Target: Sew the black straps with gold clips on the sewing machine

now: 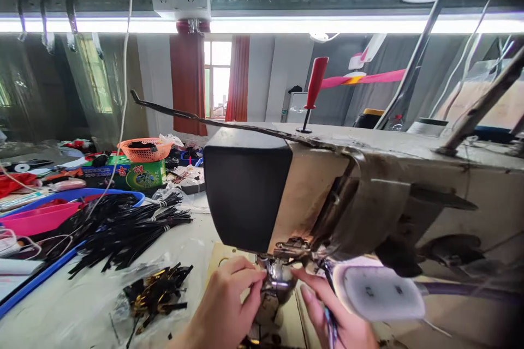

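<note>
A sewing machine [315, 191] with a black end cover fills the middle and right. At its needle area, my left hand [229, 297] has thumb and index finger pinched together beside the shiny metal parts [278, 278]; whatever lies between them is too small to make out. From the other side, my right hand [335, 311] reaches in, its index fingertip at the same metal parts. A slim, shiny dark tool [331, 327] runs through the right hand, its kind unclear. A white lamp [380, 292] glows just above that hand.
Left of the machine lie black and gold strips [158, 294] on clear plastic and bundles of black strips [131, 229]. A blue tray [36, 278] and an orange basket [145, 150] stand further left. A red-handled screwdriver [316, 84] stands upright on the machine.
</note>
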`<action>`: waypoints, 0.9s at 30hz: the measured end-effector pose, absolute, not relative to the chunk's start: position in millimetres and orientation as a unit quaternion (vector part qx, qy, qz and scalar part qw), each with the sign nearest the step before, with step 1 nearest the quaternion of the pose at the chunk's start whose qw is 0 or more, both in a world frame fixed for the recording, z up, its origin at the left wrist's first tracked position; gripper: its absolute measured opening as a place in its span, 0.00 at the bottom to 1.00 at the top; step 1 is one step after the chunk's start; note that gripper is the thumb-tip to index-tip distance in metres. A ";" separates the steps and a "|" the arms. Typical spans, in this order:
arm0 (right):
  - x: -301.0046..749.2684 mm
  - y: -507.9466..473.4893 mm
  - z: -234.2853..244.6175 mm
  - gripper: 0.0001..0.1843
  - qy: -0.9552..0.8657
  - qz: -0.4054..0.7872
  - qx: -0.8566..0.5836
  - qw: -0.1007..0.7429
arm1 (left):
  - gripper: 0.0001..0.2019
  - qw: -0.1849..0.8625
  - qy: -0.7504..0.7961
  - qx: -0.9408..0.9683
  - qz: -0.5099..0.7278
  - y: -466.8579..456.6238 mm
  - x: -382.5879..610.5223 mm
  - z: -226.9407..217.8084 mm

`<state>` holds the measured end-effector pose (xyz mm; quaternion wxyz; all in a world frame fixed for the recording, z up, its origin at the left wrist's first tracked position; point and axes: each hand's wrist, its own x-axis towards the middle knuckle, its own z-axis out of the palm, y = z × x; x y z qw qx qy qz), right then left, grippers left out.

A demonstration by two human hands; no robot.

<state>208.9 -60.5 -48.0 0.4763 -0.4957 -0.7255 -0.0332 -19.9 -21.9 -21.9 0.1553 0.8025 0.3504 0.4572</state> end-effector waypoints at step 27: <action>135.9 -79.7 -137.0 0.27 -0.779 0.001 -0.607 0.158 | 0.17 0.320 0.549 0.754 0.164 -39.8 -58.2 -61.2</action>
